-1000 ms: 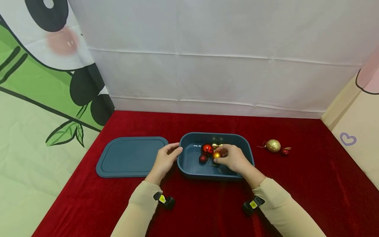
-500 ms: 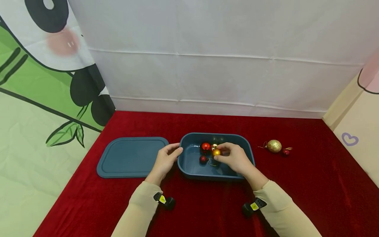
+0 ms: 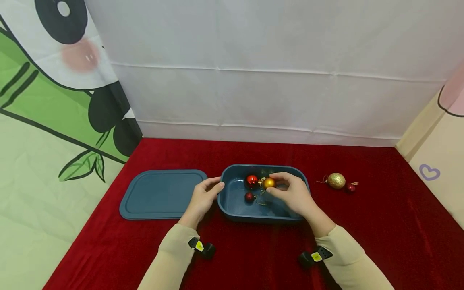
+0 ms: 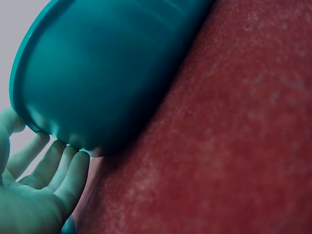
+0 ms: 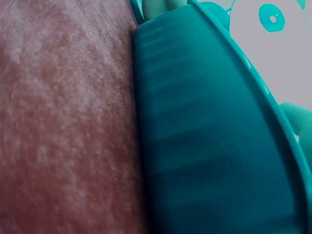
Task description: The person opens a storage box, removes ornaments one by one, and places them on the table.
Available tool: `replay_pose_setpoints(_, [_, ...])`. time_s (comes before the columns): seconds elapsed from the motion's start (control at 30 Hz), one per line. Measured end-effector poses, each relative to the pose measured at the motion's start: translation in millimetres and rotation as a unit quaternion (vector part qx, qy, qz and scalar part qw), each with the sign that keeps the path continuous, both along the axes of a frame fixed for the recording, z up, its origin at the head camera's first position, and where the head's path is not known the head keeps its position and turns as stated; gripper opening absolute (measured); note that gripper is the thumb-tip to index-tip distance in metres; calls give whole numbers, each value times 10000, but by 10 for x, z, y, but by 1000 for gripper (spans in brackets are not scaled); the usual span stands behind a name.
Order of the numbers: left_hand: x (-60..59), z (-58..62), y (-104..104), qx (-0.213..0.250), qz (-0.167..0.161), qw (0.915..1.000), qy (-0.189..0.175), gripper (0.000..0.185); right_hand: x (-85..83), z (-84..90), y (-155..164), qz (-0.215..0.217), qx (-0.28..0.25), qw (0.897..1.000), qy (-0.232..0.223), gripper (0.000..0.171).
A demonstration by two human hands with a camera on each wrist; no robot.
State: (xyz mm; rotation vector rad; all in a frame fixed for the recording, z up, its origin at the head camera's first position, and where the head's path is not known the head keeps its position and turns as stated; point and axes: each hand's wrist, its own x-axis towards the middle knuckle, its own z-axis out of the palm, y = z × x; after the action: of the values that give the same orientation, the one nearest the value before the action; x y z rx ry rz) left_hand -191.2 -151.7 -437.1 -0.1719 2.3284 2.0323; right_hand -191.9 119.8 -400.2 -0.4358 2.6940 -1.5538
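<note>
A blue rectangular box (image 3: 261, 218) stands on the red cloth with Christmas baubles inside. My right hand (image 3: 291, 193) reaches over its right side and pinches a gold bauble (image 3: 269, 183) between thumb and fingers. Left of that lie a shiny red bauble (image 3: 251, 181) and a smaller dark red bauble (image 3: 249, 197). At the box's left end is my left hand (image 3: 199, 199), thumb and fingers at the rim. The left wrist view has its fingertips (image 4: 84, 156) against the outer wall. The box wall (image 5: 209, 122) hides the baubles in the right wrist view.
A matching blue lid (image 3: 163, 195) lies flat on the cloth left of the box. To the right of the box are a glittery gold bauble (image 3: 336, 181) and a small red bauble (image 3: 350, 187). A white sheet (image 3: 232, 92) hangs behind the table.
My right hand has shifted slightly right with the gold bauble, which now sits farther from the dark red one. The shiny red bauble rolled a little away. My left hand stayed at the box's end.
</note>
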Motion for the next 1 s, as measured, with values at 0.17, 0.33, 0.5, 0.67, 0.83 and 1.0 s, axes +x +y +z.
replay_pose_setpoints(0.17, [3, 8, -9, -15, -11, 10000, -44, 37, 28, 57, 47, -50, -85, 9999, 124, 41])
replay_pose_setpoints(0.33, [11, 15, -12, -46, -8, 10000, -56, 38, 71, 77, 92, -130, -194, 9997, 85, 41])
replay_pose_setpoints(0.5, [7, -7, -17, -56, -21, 10000, -66, 38, 96, 68, 122, -134, -310, 9994, 83, 41])
replay_pose_setpoints(0.67, [-2, -25, -16, -18, -19, 10000, -53, 38, 114, 84, 152, -150, -376, 9991, 108, 42])
replay_pose_setpoints(0.83, [-5, -23, -11, -19, -6, 10000, -52, 37, 125, 101, 205, -212, -442, 9987, 103, 43])
replay_pose_setpoints(1.0, [-10, -26, -8, -14, -7, 10000, -47, 37, 128, 97, 278, -298, -408, 9984, 238, 43])
